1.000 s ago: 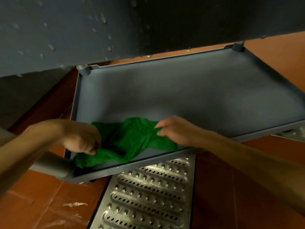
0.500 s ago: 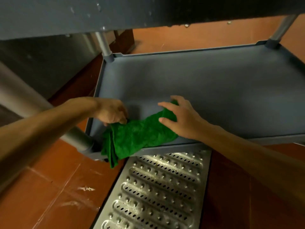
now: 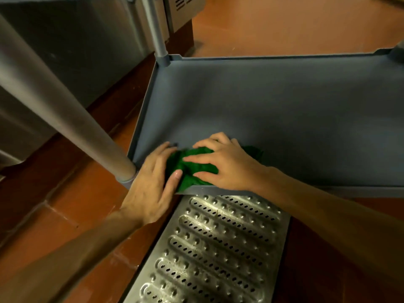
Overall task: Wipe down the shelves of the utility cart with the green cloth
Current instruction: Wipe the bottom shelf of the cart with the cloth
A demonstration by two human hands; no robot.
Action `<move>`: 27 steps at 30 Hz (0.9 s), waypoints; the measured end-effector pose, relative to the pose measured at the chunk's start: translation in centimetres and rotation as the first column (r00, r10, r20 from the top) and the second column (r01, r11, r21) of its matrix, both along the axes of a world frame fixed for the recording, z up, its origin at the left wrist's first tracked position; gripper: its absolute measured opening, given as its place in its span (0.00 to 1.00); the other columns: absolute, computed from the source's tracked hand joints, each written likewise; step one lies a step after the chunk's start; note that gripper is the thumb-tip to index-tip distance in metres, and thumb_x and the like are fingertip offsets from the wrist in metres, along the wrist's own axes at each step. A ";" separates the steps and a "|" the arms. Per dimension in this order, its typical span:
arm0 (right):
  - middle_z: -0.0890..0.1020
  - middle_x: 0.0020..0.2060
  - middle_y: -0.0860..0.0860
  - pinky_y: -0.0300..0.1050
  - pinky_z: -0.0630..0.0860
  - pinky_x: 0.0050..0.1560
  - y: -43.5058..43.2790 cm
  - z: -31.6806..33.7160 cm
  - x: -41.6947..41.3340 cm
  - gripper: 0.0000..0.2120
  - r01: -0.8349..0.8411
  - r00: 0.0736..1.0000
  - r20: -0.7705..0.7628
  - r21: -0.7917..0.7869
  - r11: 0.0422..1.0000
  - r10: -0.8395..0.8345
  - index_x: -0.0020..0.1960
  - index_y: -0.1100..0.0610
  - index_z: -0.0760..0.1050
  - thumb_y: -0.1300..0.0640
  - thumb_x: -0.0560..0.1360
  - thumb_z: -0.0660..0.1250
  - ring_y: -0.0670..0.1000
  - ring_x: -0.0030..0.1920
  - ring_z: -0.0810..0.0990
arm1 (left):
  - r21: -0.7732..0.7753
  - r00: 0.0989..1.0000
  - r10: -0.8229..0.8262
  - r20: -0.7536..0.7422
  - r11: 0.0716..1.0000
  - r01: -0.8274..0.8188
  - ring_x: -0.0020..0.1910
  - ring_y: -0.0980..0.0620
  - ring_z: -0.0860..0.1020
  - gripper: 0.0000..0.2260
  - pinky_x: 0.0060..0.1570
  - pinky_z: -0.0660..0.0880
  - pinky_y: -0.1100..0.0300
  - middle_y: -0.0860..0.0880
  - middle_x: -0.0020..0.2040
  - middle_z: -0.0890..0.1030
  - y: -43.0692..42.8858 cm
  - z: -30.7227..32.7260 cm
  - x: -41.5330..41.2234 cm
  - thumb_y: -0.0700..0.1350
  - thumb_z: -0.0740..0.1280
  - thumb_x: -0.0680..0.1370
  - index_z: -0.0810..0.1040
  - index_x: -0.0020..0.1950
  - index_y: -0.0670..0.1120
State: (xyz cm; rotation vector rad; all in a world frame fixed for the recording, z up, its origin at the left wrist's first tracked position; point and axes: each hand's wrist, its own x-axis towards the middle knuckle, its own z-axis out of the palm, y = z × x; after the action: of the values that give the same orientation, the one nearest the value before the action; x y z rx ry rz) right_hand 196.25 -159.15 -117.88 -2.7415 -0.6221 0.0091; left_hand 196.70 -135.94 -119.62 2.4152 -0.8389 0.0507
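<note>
Cloth (image 3: pixel 192 169) is lying bunched in the near left corner of the shelf (image 3: pixel 284 110), left hand (image 3: pixel 150 186) and right hand (image 3: pixel 225 165) are pressing it with fingers (image 3: pixel 196 159) straight and spread, so wiping of this shelf is probably beginning and is calling for a sweep rightward.

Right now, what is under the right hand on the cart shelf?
The green cloth lies under the right hand, on the grey shelf. The left hand touches its edge. The shelf beneath is covered.
</note>
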 end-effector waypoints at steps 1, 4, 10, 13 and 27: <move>0.72 0.69 0.46 0.57 0.67 0.60 1.1 0.2 0.2 0.21 -0.020 1.000 0.016 -0.011 1.000 0.020 0.70 0.38 0.71 0.43 0.78 0.64 0.55 0.68 0.64 | -0.067 1.000 0.006 -0.005 0.998 -0.006 0.78 0.53 0.61 0.24 0.76 0.61 0.53 0.48 0.78 0.62 0.0 -0.4 0.4 0.53 0.55 0.84 0.61 0.77 0.45; 0.73 0.66 0.48 0.59 0.67 0.57 5.0 0.7 1.4 0.17 -0.100 0.995 0.015 -0.056 0.993 0.101 0.64 0.43 0.77 0.51 0.76 0.64 0.57 0.65 0.66 | -0.145 0.998 -0.058 0.038 0.987 0.063 0.78 0.51 0.61 0.25 0.75 0.62 0.53 0.47 0.79 0.61 0.4 -1.2 1.7 0.55 0.55 0.83 0.60 0.77 0.45; 0.74 0.64 0.48 0.57 0.66 0.56 4.3 0.7 3.8 0.15 -0.074 0.997 0.027 0.015 0.997 0.074 0.60 0.45 0.79 0.45 0.77 0.60 0.57 0.65 0.66 | -0.240 0.997 0.066 0.025 0.969 -0.059 0.73 0.54 0.68 0.27 0.71 0.65 0.62 0.44 0.74 0.69 -1.0 -1.0 4.2 0.57 0.57 0.82 0.64 0.74 0.39; 0.76 0.60 0.47 0.56 0.68 0.55 4.5 0.5 5.2 0.17 -0.010 1.000 0.014 0.045 0.999 0.009 0.56 0.47 0.81 0.41 0.74 0.61 0.54 0.61 0.68 | -0.277 0.990 0.139 0.033 0.953 -0.125 0.68 0.53 0.73 0.24 0.67 0.67 0.66 0.44 0.69 0.74 -1.8 -0.6 5.3 0.57 0.55 0.82 0.68 0.72 0.44; 0.75 0.48 0.45 0.50 0.68 0.50 -5.5 -1.4 2.9 0.15 0.227 0.964 0.079 0.254 0.940 -0.254 0.40 0.48 0.67 0.43 0.65 0.72 0.52 0.53 0.68 | 0.115 0.952 0.293 0.086 0.947 -0.301 0.70 0.42 0.69 0.27 0.68 0.68 0.42 0.41 0.68 0.72 -5.7 -0.6 6.7 0.62 0.50 0.82 0.73 0.68 0.44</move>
State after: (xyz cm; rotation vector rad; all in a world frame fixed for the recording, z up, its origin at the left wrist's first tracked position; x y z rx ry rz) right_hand 199.13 -164.63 -119.24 -2.5703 -0.2877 -0.2616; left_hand 203.39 -141.60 -120.24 2.6557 -0.5119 0.2020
